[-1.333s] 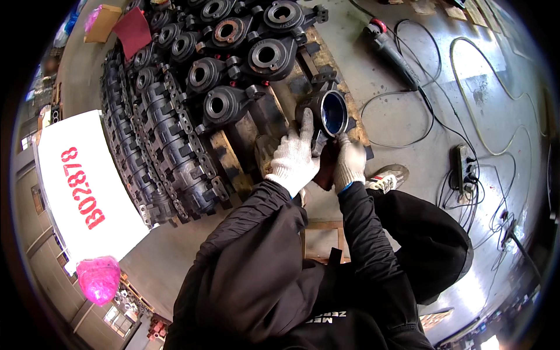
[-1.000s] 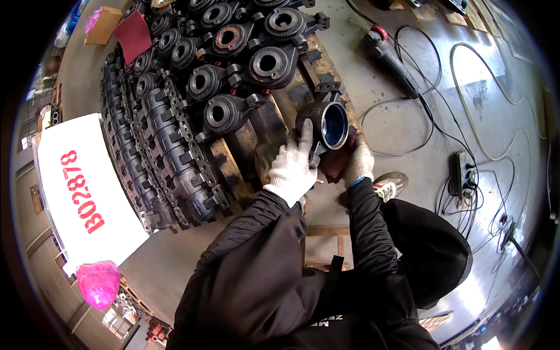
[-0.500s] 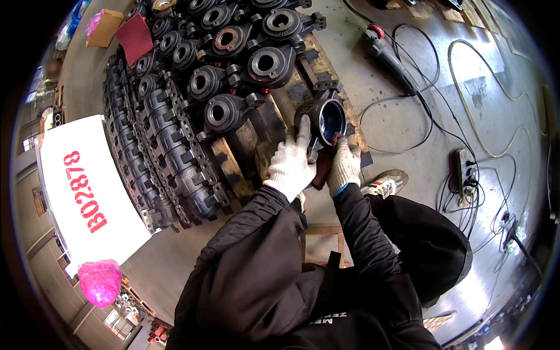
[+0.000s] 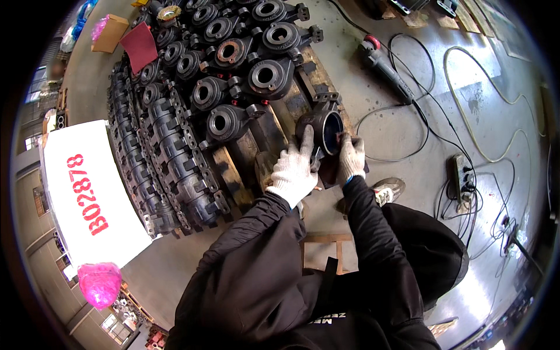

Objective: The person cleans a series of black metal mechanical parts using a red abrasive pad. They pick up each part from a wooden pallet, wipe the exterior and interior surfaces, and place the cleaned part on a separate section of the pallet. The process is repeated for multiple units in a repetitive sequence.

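Observation:
A black metal casting with a wide round bore [image 4: 333, 132] stands at the right edge of a wooden pallet, its opening facing right. My left hand [image 4: 293, 168], in a whitish knit glove, holds the casting's near left side, the index finger stretched along its outer wall. At the right rim of the bore is my right hand [image 4: 352, 156], gloved too, its fingers closed at the opening. A bit of dark red material, apparently sandpaper [image 4: 340, 137], shows by those fingertips; most of it is hidden.
Several similar castings [image 4: 220, 122] crowd the pallet [image 4: 233, 175], beside rows of black track links [image 4: 181, 160]. A dark red sheet [image 4: 139, 46] lies on top. An angle grinder [image 4: 385, 73], cables and a power strip [image 4: 461, 178] are on the floor at right. A white sheet [image 4: 87, 186] stands left.
My right hand has shifted slightly right and up along the bore's rim, its fingers more curled. My left hand stays on the casting. The whole view has shifted a little.

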`<state>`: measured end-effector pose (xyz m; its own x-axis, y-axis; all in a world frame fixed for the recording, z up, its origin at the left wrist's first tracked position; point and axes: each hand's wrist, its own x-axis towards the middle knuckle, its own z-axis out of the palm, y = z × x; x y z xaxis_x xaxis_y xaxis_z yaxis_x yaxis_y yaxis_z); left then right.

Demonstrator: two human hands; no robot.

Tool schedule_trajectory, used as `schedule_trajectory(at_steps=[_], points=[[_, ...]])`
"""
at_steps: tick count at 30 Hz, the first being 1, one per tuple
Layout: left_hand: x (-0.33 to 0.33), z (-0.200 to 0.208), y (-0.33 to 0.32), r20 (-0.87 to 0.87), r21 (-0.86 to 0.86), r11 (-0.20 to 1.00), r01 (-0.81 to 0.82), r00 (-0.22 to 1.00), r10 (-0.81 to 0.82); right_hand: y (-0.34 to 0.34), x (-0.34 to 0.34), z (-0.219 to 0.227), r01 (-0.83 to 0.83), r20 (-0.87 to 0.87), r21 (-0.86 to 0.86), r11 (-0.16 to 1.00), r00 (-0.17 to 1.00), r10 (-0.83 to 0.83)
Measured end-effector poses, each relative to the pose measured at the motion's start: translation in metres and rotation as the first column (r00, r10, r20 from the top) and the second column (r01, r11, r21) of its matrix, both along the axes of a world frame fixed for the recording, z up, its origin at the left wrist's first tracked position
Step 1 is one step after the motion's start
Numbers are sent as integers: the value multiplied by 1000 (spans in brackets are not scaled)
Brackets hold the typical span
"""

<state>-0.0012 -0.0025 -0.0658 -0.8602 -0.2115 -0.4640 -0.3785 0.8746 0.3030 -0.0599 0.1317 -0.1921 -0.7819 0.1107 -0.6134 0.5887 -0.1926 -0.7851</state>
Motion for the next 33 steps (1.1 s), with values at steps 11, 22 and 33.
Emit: schedule_trajectory(at_steps=[11,22,33], points=[[10,0,-4,-76,4,999,36,996,-35,2,6,27,-21,103,124,992,995,9],[1,4,-1,-17,12,999,42,999,-42,-5,48,23,120,52,44,992,991,-122],[-2,10,6,77,12,997,78,994,-79,-20,58,59,127,126,139,982,981,-144]])
